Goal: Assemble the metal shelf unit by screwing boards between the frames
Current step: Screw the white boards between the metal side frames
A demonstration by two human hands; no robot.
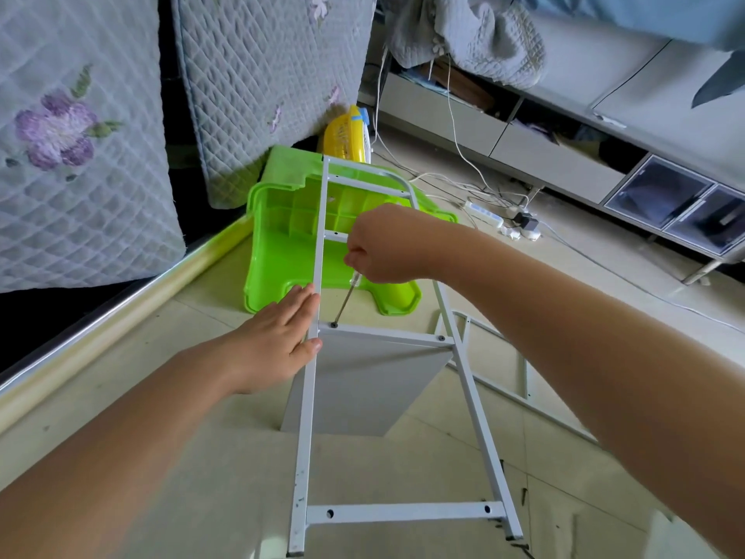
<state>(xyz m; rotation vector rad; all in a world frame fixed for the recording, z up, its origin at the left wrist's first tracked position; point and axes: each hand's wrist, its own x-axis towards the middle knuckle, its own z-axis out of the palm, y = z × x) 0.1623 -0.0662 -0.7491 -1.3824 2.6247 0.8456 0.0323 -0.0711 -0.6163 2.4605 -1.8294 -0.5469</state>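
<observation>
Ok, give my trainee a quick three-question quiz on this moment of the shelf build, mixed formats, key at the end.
1. True or false: the left hand grips the screwdriver.
2. Multiple choice: the screwdriver tip sits at the screw on which end of the crossbar? A) left end B) right end C) middle
3. Fill in: behind the white frame lies an overturned ______ plastic stool.

Key:
1. False: the left hand rests flat against the frame's left upright; the right hand holds the screwdriver.
2. A
3. green
</observation>
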